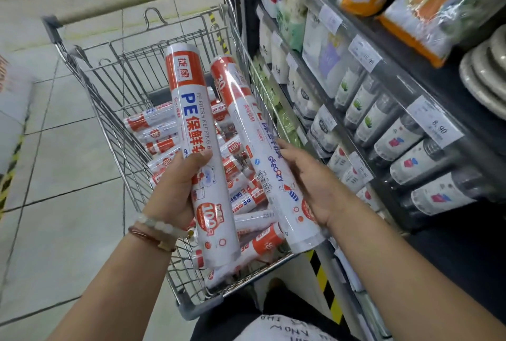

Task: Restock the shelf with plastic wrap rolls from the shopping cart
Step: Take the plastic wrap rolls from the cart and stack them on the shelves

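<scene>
- The shelf unit (388, 110) ran along the right side, its tiers packed with upright bottles behind clear rails and price tags (435, 121); bagged goods sat on the higher tier and a stack of plates (487, 77) at the far right. I could not spot an open gap for rolls from where I stood.
- The wire shopping cart (115, 99) stood just left of the shelf, and its basket held a loose heap of plastic wrap rolls (246, 201) in red-and-white sleeves, lying crosswise over one another.
- The left roll (197, 132) was held nearly upright above the cart; the right roll (254, 149) leaned beside it, top tilted left, close to the first but seemingly not touching.
- The left hand (175, 187) had fingers and thumb curled round the lower half of its roll in a full grip.
- The right hand (312, 184) cradled its roll from the shelf side, fingers fairly straight along the sleeve, thumb hidden behind it.
- To do this step well, I judged each roll should swing right one at a time, the right one first, gripped tighter since the glossy sleeve looked slippery, and go in label outward.
</scene>
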